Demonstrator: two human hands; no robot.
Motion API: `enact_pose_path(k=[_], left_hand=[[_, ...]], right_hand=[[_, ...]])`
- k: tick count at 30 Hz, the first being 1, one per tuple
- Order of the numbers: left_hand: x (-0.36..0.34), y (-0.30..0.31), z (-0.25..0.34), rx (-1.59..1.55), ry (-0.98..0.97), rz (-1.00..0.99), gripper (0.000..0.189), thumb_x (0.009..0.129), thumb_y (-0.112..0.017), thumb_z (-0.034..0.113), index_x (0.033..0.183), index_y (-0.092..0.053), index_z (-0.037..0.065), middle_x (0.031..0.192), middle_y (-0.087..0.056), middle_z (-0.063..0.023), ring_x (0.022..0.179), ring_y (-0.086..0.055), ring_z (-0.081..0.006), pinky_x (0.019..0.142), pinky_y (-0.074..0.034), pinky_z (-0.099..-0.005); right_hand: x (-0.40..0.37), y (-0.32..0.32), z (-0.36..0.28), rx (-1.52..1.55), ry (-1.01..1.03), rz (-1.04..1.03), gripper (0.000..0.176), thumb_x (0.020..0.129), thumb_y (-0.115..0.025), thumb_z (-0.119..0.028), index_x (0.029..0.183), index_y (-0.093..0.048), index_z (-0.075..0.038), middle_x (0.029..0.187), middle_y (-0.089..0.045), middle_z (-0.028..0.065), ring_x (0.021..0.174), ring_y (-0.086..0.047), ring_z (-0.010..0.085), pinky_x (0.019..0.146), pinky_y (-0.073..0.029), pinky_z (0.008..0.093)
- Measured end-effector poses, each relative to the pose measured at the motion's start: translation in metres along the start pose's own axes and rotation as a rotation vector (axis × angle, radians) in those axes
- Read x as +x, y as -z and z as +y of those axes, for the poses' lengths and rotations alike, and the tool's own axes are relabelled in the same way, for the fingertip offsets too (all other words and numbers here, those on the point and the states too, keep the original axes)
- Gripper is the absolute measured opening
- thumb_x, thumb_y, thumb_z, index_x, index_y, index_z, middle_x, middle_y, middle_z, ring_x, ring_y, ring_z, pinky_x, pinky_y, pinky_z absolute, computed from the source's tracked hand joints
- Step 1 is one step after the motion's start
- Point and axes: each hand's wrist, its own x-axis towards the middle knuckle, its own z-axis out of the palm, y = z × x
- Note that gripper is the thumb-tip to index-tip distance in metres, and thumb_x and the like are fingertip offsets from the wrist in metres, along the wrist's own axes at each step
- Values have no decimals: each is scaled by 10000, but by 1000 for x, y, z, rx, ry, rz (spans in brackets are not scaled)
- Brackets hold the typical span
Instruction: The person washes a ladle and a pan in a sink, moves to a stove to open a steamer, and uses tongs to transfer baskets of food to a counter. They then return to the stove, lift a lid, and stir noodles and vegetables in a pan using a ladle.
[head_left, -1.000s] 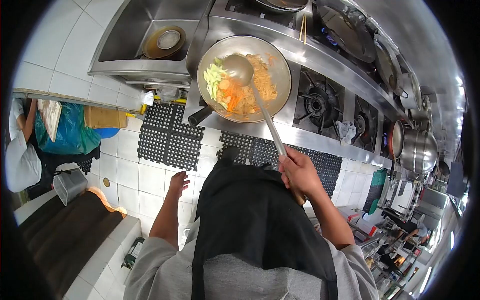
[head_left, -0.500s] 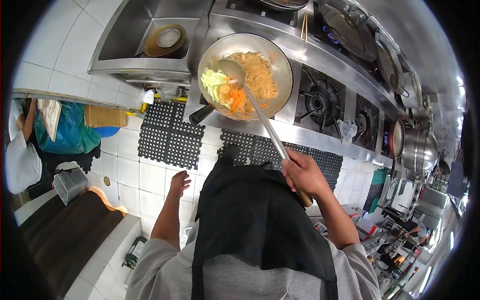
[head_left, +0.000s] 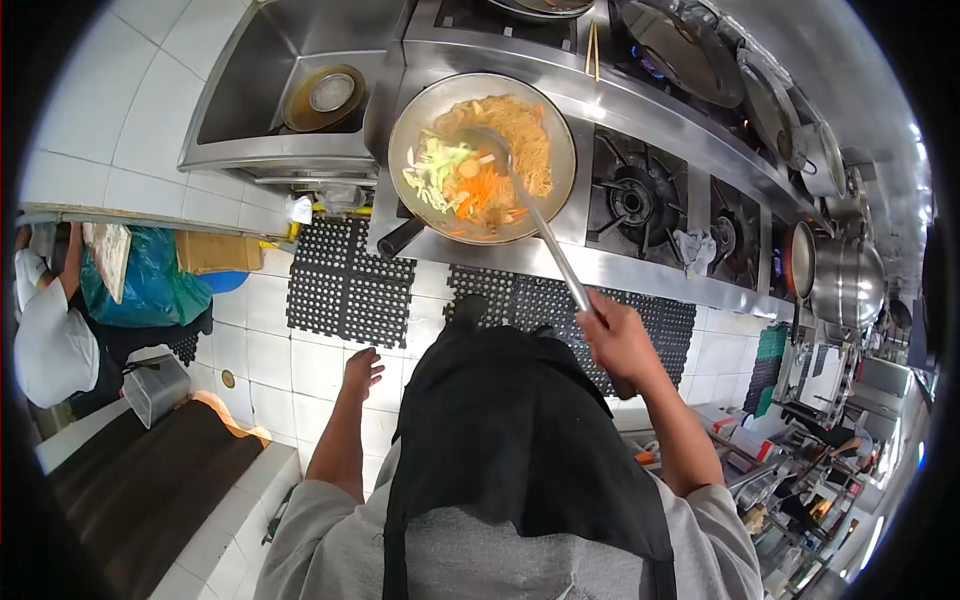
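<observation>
My right hand (head_left: 617, 340) is wrapped round the handle of a long metal ladle (head_left: 551, 240). The ladle's bowl lies among the food in a large wok (head_left: 562, 200) on the stove. Brown noodles (head_left: 525, 135) fill the wok's upper and right side, with pale green vegetable strips (head_left: 432, 172) at the left and orange carrot strips (head_left: 483, 190) near the bottom. The wok's black handle (head_left: 401, 238) points down and left, held by neither hand. My left hand (head_left: 363, 372) hangs over the floor with its fingers apart, holding nothing.
Right of the wok is a gas burner (head_left: 637, 202), with a crumpled cloth (head_left: 694, 250) near it. Chopsticks (head_left: 592, 52) lie on the back ledge. A sink (head_left: 240, 128) holds a round pan (head_left: 300, 104). Another person (head_left: 60, 345) is at the far left.
The ladle's bowl has shifted right and slightly down relative to the wok, and my right hand has risen a little. Vegetables and noodles have moved slightly. The whole view has shifted a little.
</observation>
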Motion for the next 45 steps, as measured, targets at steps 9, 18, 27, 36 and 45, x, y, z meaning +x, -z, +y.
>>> enact_pose_path(k=[9, 18, 27, 36, 45], left_hand=[[6, 2, 1, 6, 6, -18, 566, 998, -594, 370, 1475, -465, 93, 1379, -589, -115, 1114, -643, -278, 916, -495, -446], [9, 1, -2, 21, 10, -26, 580, 989, -599, 378, 1478, -466, 95, 1380, -586, -119, 1122, -636, -284, 919, -492, -447], [7, 3, 4, 5, -21, -26, 601, 980, -603, 392, 1481, -464, 91, 1385, -582, -125, 1122, -635, -284, 910, -492, -440], [6, 9, -12, -12, 14, 11, 545, 989, -581, 359, 1449, -502, 78, 1349, -603, -112, 1081, -641, -269, 912, -494, -446], [1, 11, -16, -44, 6, 3, 543, 1004, -578, 351, 1475, -474, 101, 1392, -594, -105, 1097, -645, -269, 905, -493, -440]], right_hand=[[-24, -3, 21, 21, 83, 64, 497, 994, -628, -164, 1452, -519, -3, 719, -571, 26, 561, -518, 83, 528, -467, 278], [-56, 1, 3, 64, -65, -67, 493, 997, -646, -197, 1429, -531, 12, 749, -613, 53, 603, -531, 96, 591, -485, 294], [-29, 3, 17, -104, 72, 75, 436, 965, -649, -151, 1361, -576, 16, 758, -643, 170, 647, -573, 149, 667, -518, 328], [9, 21, 6, -390, 347, 378, 437, 934, -693, -163, 1275, -599, 93, 902, -679, 321, 762, -729, 393, 710, -555, 449], [9, -16, -3, 380, -35, 19, 358, 1028, -568, -160, 1361, -589, -33, 706, -517, -13, 489, -501, 78, 425, -434, 250]])
